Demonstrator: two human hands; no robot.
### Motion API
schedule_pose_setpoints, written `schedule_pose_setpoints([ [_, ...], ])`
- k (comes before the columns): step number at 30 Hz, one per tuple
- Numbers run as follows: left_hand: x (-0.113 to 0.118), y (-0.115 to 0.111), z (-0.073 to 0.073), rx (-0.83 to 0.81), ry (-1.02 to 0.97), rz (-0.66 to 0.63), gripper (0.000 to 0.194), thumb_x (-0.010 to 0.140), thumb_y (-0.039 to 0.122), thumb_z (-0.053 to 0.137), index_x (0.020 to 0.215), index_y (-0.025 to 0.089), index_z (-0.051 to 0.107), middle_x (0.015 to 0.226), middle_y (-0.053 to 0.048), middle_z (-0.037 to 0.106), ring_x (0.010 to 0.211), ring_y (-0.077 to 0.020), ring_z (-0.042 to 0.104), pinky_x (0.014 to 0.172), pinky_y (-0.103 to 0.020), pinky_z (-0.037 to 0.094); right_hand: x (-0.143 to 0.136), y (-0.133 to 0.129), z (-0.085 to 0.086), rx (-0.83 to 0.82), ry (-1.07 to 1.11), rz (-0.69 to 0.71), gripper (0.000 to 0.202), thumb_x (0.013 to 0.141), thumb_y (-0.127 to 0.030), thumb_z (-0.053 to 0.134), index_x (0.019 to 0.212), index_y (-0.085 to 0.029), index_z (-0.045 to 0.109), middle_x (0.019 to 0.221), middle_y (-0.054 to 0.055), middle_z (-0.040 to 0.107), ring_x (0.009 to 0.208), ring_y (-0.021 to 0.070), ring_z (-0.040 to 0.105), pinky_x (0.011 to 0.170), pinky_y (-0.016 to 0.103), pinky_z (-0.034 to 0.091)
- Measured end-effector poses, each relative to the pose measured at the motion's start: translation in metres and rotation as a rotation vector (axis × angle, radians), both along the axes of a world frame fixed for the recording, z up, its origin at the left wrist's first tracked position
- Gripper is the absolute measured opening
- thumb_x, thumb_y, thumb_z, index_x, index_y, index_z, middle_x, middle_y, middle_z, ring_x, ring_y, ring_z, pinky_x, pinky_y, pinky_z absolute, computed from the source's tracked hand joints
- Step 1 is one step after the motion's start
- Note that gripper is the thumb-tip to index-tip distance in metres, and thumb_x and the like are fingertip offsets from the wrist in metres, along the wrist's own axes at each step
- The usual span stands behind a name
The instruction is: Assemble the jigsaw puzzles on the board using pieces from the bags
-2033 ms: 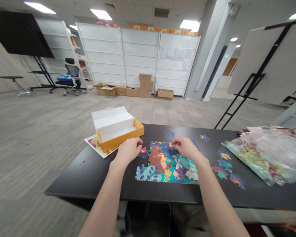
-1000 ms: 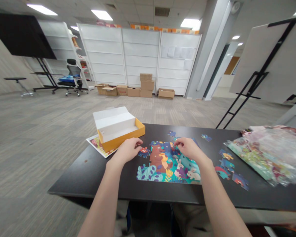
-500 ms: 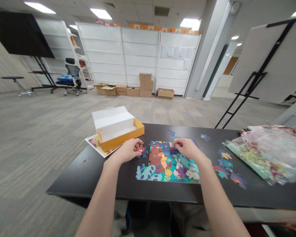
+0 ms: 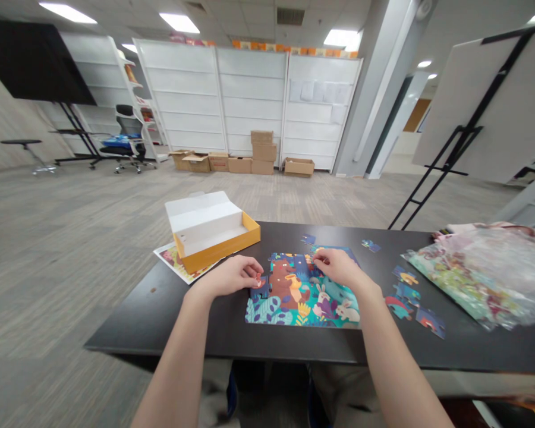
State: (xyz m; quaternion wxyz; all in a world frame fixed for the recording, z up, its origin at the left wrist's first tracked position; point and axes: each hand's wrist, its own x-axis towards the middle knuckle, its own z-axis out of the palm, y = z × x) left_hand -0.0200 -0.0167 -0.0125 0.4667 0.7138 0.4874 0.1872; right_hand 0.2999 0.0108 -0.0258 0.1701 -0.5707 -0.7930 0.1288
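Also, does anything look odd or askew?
A small brown spot breaks the plain black tabletop near its left edge; the open yellow cardboard box sits askew, partly over a white-bordered colourful sheet.

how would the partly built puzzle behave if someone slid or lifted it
The puzzle would probably slide flat, since it lies on a smooth-looking black tabletop. Lifted by one edge, it may sag or split, being thin interlocked pieces.
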Motion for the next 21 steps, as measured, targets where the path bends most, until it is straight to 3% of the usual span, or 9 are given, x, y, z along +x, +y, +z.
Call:
schedule_pose_setpoints([
  [12,0.0002,0.0042,-0.0061,0.143,0.184,-0.067,0.042,0.074,0.043,0.068,0.104,0.014,0.073,0.095,-0.009,0.076,0.086,-0.0223,0.069,0.078,-0.030,0.054,-0.0003,-0.0005,0.0011,-0.001,-0.018,0.001,0.020,0.090,-0.024,0.053,0.083,-0.021,0.073,0.083,0.005,0.076,0.076,0.0199,0.068,0.067,0.027,0.042],
  [18,0.0039,0.0003,0.0004,0.222,0.276,-0.023,0.047,0.067,0.041,0.072,0.106,0.014,0.073,0.098,-0.009,0.073,0.087,-0.0219,0.066,0.076,-0.029,0.052,0.0006,-0.0005,0.0010,-0.001,-0.006,0.002,0.021,0.089,-0.025,0.053,0.085,-0.021,0.073,0.082,0.005,0.076,0.075,0.0197,0.067,0.066,0.027,0.042],
  [21,0.0074,-0.0008,0.0035,0.214,0.257,0.006,0.041,0.067,0.040,0.070,0.100,0.014,0.072,0.089,-0.007,0.073,0.081,-0.0202,0.066,0.072,-0.027,0.051,0.0010,-0.0009,0.0010,0.005,0.012,0.005,0.021,0.089,-0.025,0.054,0.084,-0.021,0.074,0.080,0.005,0.075,0.072,0.0193,0.067,0.064,0.027,0.043],
])
